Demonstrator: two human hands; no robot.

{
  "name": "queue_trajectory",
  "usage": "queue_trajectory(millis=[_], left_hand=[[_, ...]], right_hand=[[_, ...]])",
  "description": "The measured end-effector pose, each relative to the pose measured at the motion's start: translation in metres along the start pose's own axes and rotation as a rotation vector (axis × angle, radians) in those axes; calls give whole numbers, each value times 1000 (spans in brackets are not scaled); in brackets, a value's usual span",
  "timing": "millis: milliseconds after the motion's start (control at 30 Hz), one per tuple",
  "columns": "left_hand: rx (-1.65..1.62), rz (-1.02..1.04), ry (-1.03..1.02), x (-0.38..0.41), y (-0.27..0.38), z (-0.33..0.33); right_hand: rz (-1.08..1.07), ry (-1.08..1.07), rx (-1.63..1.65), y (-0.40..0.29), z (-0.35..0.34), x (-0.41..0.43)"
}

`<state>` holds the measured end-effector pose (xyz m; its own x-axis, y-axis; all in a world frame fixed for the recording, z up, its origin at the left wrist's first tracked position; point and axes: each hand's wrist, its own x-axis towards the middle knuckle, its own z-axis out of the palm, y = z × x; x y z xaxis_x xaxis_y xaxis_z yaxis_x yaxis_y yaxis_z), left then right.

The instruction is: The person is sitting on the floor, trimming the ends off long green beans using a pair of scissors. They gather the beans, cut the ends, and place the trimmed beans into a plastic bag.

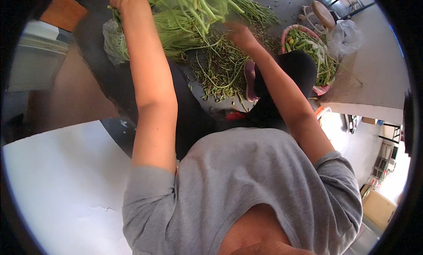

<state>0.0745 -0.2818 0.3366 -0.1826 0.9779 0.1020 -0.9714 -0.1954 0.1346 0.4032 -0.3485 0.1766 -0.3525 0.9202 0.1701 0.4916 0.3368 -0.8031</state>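
At the top left edge, my left hand (124,2) grips a bunch of long green vegetable stems (198,5). The bunch stretches to the right, its loose ends blurred. My right hand (238,33) is blurred too, just below and right of those ends; whether its fingers hold anything is unclear. Beneath the bunch, a thick pile of similar stems (178,32) lies on the floor. Short trimmed pieces (224,70) are heaped between my legs, below my right hand.
More stems (254,10) lie at the top. Right of my knee stands a pink-rimmed container (307,28) of leafy green scraps. A clear plastic bag (345,36) and a small stool (323,15) are beyond it. Another clear bag (114,40) lies by my left forearm.
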Motion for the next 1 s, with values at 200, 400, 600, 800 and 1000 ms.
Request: queue_trajectory(millis=[200,400,600,800,1000], left_hand=[[0,181,78,36,-11,-15],[-54,394,204,79,-9,-37],[-160,336,203,60,-27,-12],[-200,346,243,55,-20,-10],[-210,334,256,44,-17,-2]], right_hand=[[241,-13,632,-75,-9,6],[243,-71,769,-90,-11,23],[292,-55,657,-83,-18,26],[-5,261,234,-119,-19,-5],[-71,294,311,-148,-24,-5]])
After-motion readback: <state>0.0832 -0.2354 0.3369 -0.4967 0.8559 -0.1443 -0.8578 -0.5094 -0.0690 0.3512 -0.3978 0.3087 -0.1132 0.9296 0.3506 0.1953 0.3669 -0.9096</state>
